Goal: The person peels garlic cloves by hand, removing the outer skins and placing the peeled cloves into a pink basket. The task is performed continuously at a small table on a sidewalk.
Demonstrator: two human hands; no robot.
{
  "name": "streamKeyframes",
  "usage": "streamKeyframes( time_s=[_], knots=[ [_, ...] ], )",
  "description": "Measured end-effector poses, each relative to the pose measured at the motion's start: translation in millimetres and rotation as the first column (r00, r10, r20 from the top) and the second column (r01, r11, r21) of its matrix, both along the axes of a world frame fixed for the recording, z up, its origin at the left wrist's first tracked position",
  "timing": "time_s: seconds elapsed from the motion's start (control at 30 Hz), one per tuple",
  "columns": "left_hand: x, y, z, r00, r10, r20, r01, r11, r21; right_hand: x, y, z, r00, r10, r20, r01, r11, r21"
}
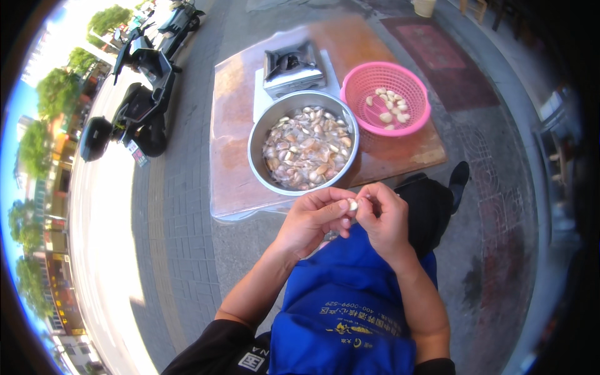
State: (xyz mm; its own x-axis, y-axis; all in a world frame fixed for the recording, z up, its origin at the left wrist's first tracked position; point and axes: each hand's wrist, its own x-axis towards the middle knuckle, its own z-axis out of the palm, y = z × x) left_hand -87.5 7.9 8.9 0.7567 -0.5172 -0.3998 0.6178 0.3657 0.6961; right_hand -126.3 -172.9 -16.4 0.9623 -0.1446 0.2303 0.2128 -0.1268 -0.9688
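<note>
Between the fingertips of my left hand [319, 220] is a pale garlic clove [353, 205], held above my lap. My right hand [385, 218] meets it from the other side, thumb and forefinger pinched at the clove's edge; whether a bit of skin sits between them is too small to tell. Just beyond my hands stands a round metal basin [253, 154] full of unpeeled garlic cloves [307, 147] and loose skins, apparently in water. To its right, a pink plastic colander [424, 112] holds several peeled cloves [391, 104].
A gas stove [294, 70] sits behind the basin on the low wooden table [393, 161], which has a clear plastic cover. A blue apron [347, 290] bearing writing covers my lap. Parked scooters [145, 93] stand at left on the paving. A red mat [436, 56] lies at right.
</note>
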Motion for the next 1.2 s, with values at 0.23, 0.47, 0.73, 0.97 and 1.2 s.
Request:
streamKeyframes(
  time_s=[0.23,0.47,0.73,0.97,1.2],
  knots=[
    [-5,-2,-14,0.929,0.011,0.369,-0.052,0.994,0.101,-7,2,-7,0.952,0.241,-0.191,-0.124,0.87,0.477],
    [-8,4,-12,0.826,-0.096,0.556,-0.14,0.92,0.367,-7,0,-8,0.959,0.231,-0.163,-0.083,0.783,0.617],
    [4,15,-6,0.985,0.028,0.168,-0.013,0.996,-0.09,-3,0,9,0.985,0.154,-0.074,-0.129,0.954,0.27],
    [1,19,-10,0.984,-0.001,0.179,0.014,0.997,-0.073,-6,3,14,0.985,0.167,-0.035,-0.163,0.981,0.103],
    [0,21,-13,0.984,-0.159,0.075,0.17,0.968,-0.182,-5,6,12,0.995,0.03,0.098,-0.021,0.995,-0.097]
  ],
)
